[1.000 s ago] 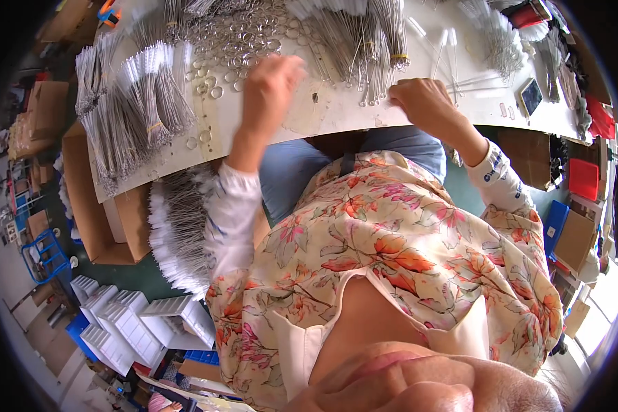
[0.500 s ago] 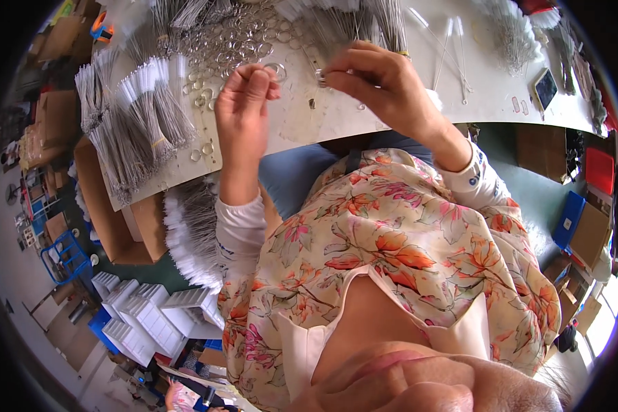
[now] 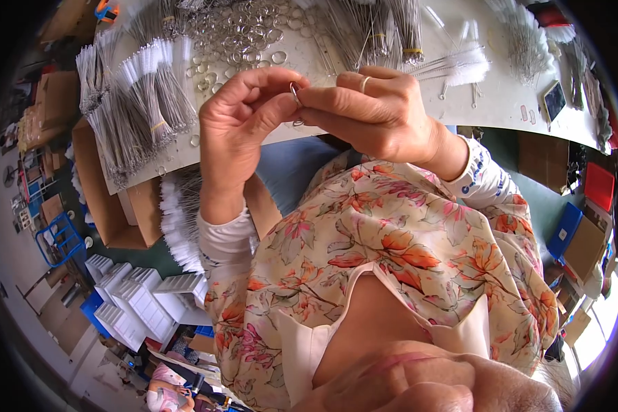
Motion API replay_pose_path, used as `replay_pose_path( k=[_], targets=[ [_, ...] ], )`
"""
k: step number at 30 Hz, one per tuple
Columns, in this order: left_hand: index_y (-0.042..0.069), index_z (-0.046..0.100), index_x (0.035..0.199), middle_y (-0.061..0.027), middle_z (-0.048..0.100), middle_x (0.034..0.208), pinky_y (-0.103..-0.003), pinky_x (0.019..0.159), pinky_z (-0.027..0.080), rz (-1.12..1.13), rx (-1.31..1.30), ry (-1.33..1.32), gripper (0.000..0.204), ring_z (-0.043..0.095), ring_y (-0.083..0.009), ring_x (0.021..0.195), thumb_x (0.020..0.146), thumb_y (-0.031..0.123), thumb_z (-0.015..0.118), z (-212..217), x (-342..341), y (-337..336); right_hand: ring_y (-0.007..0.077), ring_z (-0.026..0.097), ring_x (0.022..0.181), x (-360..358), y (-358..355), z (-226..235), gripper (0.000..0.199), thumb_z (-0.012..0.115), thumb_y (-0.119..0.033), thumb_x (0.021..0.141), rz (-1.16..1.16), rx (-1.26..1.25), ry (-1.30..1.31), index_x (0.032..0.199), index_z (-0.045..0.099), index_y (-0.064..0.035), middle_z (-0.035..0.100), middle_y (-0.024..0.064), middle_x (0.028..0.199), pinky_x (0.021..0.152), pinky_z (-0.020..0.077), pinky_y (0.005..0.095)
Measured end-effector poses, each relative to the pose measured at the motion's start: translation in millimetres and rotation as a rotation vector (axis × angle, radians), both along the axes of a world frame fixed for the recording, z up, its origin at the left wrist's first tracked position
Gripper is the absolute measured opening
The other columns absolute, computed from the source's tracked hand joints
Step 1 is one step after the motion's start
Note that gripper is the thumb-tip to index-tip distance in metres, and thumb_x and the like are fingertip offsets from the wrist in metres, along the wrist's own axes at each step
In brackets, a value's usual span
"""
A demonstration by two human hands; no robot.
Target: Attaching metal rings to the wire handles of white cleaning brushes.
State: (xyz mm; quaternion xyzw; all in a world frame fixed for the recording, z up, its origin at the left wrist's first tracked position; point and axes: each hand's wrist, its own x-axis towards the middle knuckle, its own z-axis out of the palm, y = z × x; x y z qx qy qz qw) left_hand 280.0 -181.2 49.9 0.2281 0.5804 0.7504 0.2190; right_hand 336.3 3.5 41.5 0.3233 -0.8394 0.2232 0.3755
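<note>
My left hand [image 3: 237, 117] pinches a shiny metal ring [image 3: 294, 91] between thumb and fingertips, above the table's near edge. Pressed against that ring are the fingertips of my right hand [image 3: 374, 113], which is closed around several thin wire brushes. Their white bristle heads [image 3: 463, 66] stick out to the right behind the hand. Fingers hide the brushes' other ends, so I cannot tell whether any is on the ring. Just beyond my hands lies a heap of loose metal rings [image 3: 244, 34].
Bundles of wire brushes [image 3: 147, 89] lie on the white table [image 3: 505, 103] at left, with banded bundles [image 3: 412, 34] at the back. A phone [image 3: 553, 101] lies near the right edge. An open cardboard box [image 3: 127, 220] and white plastic bins [image 3: 141, 305] stand below left.
My hands have come together, the right moving left and down to the ring in my left. The brush heads behind my right hand now show more fully.
</note>
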Motion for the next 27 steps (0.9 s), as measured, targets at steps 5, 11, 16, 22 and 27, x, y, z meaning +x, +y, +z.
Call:
replay_pose_path(
  k=[5,11,16,22,27],
  targets=[
    [-0.006,0.060,0.104,-0.0100,0.065,0.092,-0.025,0.073,0.054,0.025,-0.257,0.141,0.023,0.064,-0.0148,0.083,0.081,-0.005,0.061,22.1,8.5,-5.0,0.0129,0.058,0.060,-2.8,-2.4,-0.9,0.026,0.070,-0.005,0.058,0.130,-0.048,-0.100,0.083,0.068,-0.0047,0.062,0.0030,0.090,0.048,0.0435,0.0247],
    [-0.007,0.061,0.102,-0.0128,0.064,0.095,-0.024,0.072,0.055,0.270,-0.179,0.612,0.027,0.065,-0.0158,0.079,0.075,-0.011,0.062,11.5,14.3,-0.6,0.0095,0.052,0.057,2.0,0.9,14.6,0.012,0.066,-0.015,0.079,0.277,-0.762,-0.736,0.087,0.068,-0.0063,0.063,0.0008,0.080,0.049,0.0433,0.0227],
    [-0.006,0.062,0.101,-0.0143,0.063,0.099,-0.025,0.072,0.055,0.359,-0.162,0.825,0.029,0.067,-0.0200,0.078,0.072,-0.012,0.063,8.1,10.6,5.2,0.0037,0.046,0.056,-2.1,-6.5,24.7,0.018,0.064,-0.021,0.086,0.360,-1.214,-1.166,0.089,0.067,-0.0033,0.063,-0.0008,0.074,0.050,0.0396,0.0190],
    [-0.006,0.063,0.102,-0.0135,0.064,0.099,-0.024,0.072,0.055,0.319,-0.152,0.666,0.030,0.065,-0.0161,0.082,0.073,-0.013,0.062,4.2,6.5,2.6,0.0046,0.050,0.057,-9.1,-8.6,17.9,0.018,0.066,-0.020,0.084,0.337,-1.098,-1.164,0.089,0.067,-0.0027,0.064,0.0004,0.075,0.051,0.0414,0.0196],
    [-0.006,0.062,0.103,-0.0131,0.064,0.098,-0.024,0.073,0.055,0.216,-0.168,0.610,0.029,0.065,-0.0146,0.083,0.074,-0.012,0.061,8.8,-2.3,-9.1,0.0043,0.051,0.056,-15.6,-8.2,13.9,0.017,0.065,-0.018,0.085,0.290,-0.937,-1.138,0.088,0.065,-0.0021,0.058,-0.0007,0.067,0.047,0.0382,0.0184]
  ],
)
